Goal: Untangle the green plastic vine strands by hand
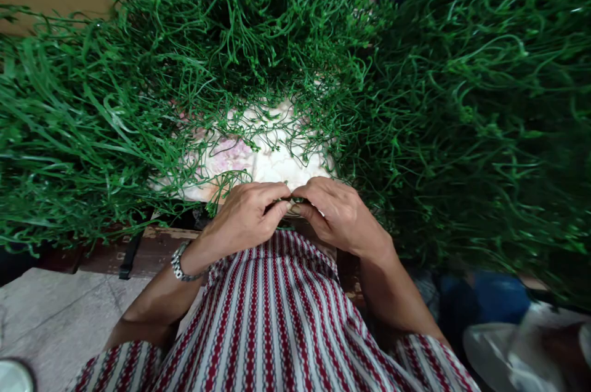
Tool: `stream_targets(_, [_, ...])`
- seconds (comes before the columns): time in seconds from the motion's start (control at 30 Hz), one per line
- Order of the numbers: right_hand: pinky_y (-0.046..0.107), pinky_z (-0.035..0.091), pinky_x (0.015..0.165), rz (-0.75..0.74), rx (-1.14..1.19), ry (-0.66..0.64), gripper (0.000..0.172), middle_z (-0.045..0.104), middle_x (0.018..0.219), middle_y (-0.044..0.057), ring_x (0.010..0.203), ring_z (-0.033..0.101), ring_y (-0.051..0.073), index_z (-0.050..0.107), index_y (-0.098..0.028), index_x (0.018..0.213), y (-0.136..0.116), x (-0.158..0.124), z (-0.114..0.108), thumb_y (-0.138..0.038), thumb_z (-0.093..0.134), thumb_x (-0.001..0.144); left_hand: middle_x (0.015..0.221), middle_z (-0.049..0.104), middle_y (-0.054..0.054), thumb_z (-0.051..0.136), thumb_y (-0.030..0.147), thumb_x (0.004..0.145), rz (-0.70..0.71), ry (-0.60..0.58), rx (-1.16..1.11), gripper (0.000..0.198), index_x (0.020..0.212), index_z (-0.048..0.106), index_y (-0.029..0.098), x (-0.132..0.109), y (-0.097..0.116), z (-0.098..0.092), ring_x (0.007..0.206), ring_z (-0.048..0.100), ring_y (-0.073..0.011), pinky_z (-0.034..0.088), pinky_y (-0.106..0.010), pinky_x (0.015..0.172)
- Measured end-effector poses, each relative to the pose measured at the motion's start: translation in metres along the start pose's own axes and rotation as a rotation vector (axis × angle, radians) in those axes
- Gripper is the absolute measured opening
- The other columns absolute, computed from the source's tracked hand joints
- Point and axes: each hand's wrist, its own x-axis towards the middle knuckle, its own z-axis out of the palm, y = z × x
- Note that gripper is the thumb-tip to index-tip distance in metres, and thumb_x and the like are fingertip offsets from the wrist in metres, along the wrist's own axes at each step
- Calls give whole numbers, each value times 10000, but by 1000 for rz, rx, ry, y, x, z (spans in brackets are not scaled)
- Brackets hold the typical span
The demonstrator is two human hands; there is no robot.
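Heaps of thin green plastic grass sprigs (78, 133) crowd the left, far and right sides around a pale floral cloth (258, 161). Near its edge, the left hand (244, 216), wristwatch (181, 264) on, and right hand (339, 213) meet, fingertips pinched together on one small green sprig piece (292, 200). It looks like joining work; the fit likely needs a firm, aligned push.

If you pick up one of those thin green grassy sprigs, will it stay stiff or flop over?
Probably floppy: the green sprigs curl and droop over the flowered cloth. Likely light too, since they heap high in tangles. They may snag together, so pulling one could drag others. The left hand and right hand pinch something small.
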Motion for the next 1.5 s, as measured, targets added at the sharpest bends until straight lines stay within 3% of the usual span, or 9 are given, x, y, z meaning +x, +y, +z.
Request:
stream_targets(0.17, [239, 329, 555, 32, 63, -159, 171, 524, 662, 23, 595, 457, 116, 525, -156, 780, -3, 4, -6, -244, 431, 893, 618, 613, 3, 484, 161, 813, 33, -44, -153, 179, 700, 623, 157, -1, -8, -1, 556, 540, -93, 393, -215, 557])
stream_targets(0.4, [195, 375, 511, -106, 966, -303, 313, 527, 561, 5, 508, 477, 77, 568, -141, 675, 5, 8, 14, -385, 499, 859, 583, 637, -42, 563, 264, 788, 186, -362, -601, 184, 671, 685, 192, -1, -20, -11, 541, 562, -128, 451, -248, 554])
stream_targets(0.57, [203, 410, 516, -43, 1173, -349, 413, 582, 562, 31, 500, 515, 85, 601, -132, 668, 4, 12, 29, -508, 514, 814, 536, 618, -54, 602, 411, 748, 114, -448, -773, 255, 637, 696, 201, 1, -27, -4, 511, 557, -155, 471, -286, 548])
stream_targets(0.73, [212, 368, 494, -46, 995, -343, 288, 540, 554, 10, 495, 474, 78, 612, -137, 683, 7, 8, 9, -358, 517, 842, 525, 608, -30, 592, 335, 780, 139, -345, -665, 204, 659, 705, 215, -9, -30, -16, 472, 531, -124, 427, -263, 481])
stream_targets(0.9, [230, 357, 466, 182, 816, 95, 260, 517, 510, -4, 465, 461, 90, 616, -175, 653, 0, -1, -24, -331, 534, 844, 540, 637, 8, 603, 322, 784, 119, 11, -614, 145, 687, 696, 268, -19, -22, -39, 485, 561, -120, 463, -268, 517])
stream_targets(0.97, [242, 414, 527, 95, 745, 18, 199, 585, 604, 22, 541, 528, 109, 637, -179, 726, -5, 1, -28, -290, 527, 849, 606, 645, -1, 616, 272, 777, 45, 18, -485, 119, 693, 686, 227, -12, -15, -35, 524, 560, -107, 431, -239, 497])
stream_targets(1.13, [250, 411, 549, 197, 539, 268, 159, 576, 681, 26, 590, 524, 116, 607, -167, 860, -6, 12, -18, -256, 476, 877, 589, 532, 13, 597, 234, 792, 50, 243, -455, 130, 686, 638, 173, 11, -9, -11, 606, 493, -100, 408, -236, 589])
stream_targets(1.33, [219, 394, 585, 187, 494, 217, 238, 551, 737, -8, 640, 502, 96, 576, -163, 918, -6, 19, 8, -350, 631, 781, 663, 585, 9, 604, 216, 791, 33, 282, -587, 64, 763, 646, 177, 12, -10, 0, 626, 518, -89, 407, -217, 591])
stream_targets(1.5, [200, 349, 543, 205, 501, 244, 124, 449, 642, -39, 572, 432, 75, 533, -162, 785, -7, 15, 24, -267, 593, 811, 760, 624, -1, 607, 261, 786, -59, 283, -641, 124, 881, 638, 187, 6, -9, 5, 669, 554, -96, 427, -202, 604])
